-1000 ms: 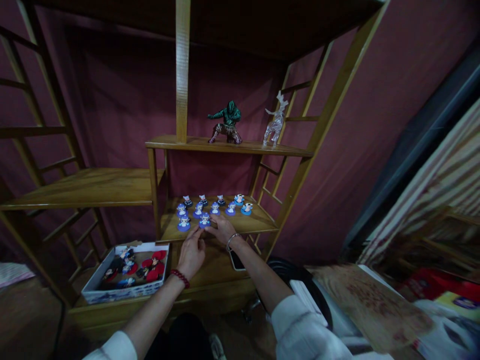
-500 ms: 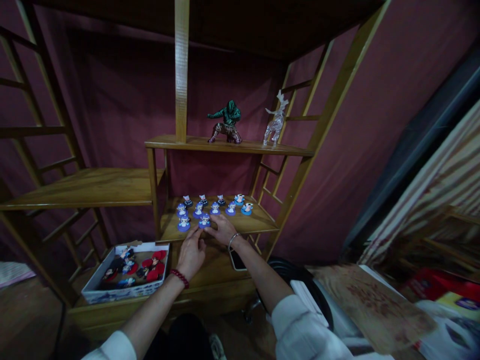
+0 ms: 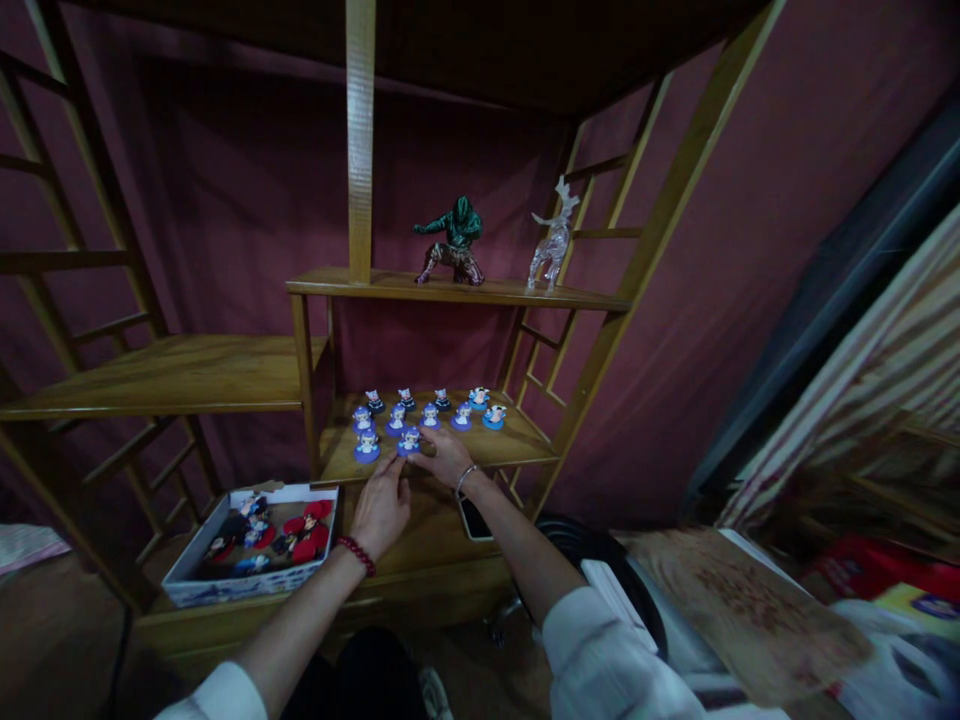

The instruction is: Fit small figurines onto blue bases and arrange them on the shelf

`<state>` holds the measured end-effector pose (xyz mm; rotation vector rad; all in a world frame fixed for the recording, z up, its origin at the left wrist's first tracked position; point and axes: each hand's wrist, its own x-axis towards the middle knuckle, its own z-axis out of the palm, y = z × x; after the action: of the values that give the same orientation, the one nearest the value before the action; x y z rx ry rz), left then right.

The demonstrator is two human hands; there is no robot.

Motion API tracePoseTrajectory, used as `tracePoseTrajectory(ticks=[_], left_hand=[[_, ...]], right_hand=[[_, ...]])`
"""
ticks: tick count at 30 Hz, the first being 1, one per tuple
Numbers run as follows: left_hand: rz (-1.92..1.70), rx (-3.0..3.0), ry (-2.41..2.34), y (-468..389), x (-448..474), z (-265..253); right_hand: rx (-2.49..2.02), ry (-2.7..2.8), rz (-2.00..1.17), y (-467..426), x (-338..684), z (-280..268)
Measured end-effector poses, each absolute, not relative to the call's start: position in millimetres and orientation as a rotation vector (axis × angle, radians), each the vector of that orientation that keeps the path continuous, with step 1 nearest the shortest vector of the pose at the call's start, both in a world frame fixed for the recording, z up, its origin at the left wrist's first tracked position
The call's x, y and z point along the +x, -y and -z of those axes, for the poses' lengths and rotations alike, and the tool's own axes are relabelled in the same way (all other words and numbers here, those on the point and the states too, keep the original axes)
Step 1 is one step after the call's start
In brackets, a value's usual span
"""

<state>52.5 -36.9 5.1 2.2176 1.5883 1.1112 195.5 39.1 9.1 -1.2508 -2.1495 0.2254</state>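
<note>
Both my hands meet at a small purple-and-white figurine [image 3: 409,440] at the front of the low wooden shelf [image 3: 517,445]. The fingertips of my left hand [image 3: 381,505] press at the front left of its round base. On its right side, my right hand [image 3: 446,458] has its thumb and fingers closed against it. Beside it, to the left, stands a matching figurine [image 3: 366,444] on a purple base. Behind these is a row of similar purple ones, with black-and-white figurines [image 3: 406,398] at the back. Two blue-based figurines [image 3: 494,415] stand at the right.
An open box [image 3: 255,580] of red, black and blue figurines sits at lower left. On the upper shelf [image 3: 390,287] are a crouching green statue [image 3: 457,240] and a clear deer ornament [image 3: 553,240]. A phone-like dark slab [image 3: 475,520] lies under my right forearm.
The view has shifted very slightly. Both hands stay at the same figurine, and the figurines keep their places.
</note>
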Motion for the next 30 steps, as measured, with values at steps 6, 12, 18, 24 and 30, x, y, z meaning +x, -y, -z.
tracePoseTrajectory(ticks=[6,12,18,24,30], left_hand=[[-1.035,2.254,-1.675,40,53,-11],[-0.98,2.301,-1.748,45,50,-12],[-0.864,2.455,-1.893,48,48,-1],[-0.935,2.658,-1.888,49,51,0],[-0.898,2.727,-1.886,51,50,-7]], right_hand=[[-1.23,2.105,-0.305,-42,196,-7],[-1.092,1.986,-0.56,-40,197,-9],[-1.118,1.825,-0.592,-40,201,-24],[-1.219,1.985,-0.278,-48,200,-57],[-1.165,2.288,0.011,-66,187,-87]])
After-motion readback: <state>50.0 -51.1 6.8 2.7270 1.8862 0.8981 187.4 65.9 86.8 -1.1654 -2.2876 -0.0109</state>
